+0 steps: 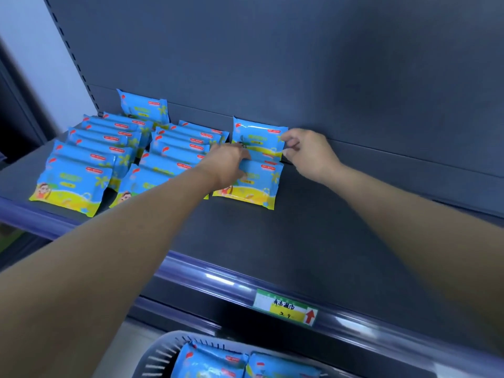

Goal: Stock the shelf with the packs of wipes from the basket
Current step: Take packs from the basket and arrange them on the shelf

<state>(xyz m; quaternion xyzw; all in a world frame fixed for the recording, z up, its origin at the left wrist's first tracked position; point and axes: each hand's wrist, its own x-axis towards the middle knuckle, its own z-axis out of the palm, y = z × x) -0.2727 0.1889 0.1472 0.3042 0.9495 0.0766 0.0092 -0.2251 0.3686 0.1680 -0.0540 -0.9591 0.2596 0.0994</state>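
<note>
Blue and yellow packs of wipes stand in leaning rows on the dark grey shelf point(313, 236). Two full rows fill the left part point(81, 170). A third row to their right holds a back pack point(259, 137) against the rear wall and a front pack point(256, 186) leaning on it. My left hand point(227, 166) grips the left edge of these two packs. My right hand point(306, 152) pinches the back pack's right edge. At the bottom a grey basket point(161, 356) holds more packs point(210, 361).
A price label point(286, 309) with a red arrow sits on the shelf's front rail. The shelf right of the third row is bare. The rear panel rises behind, with a slotted upright at the left.
</note>
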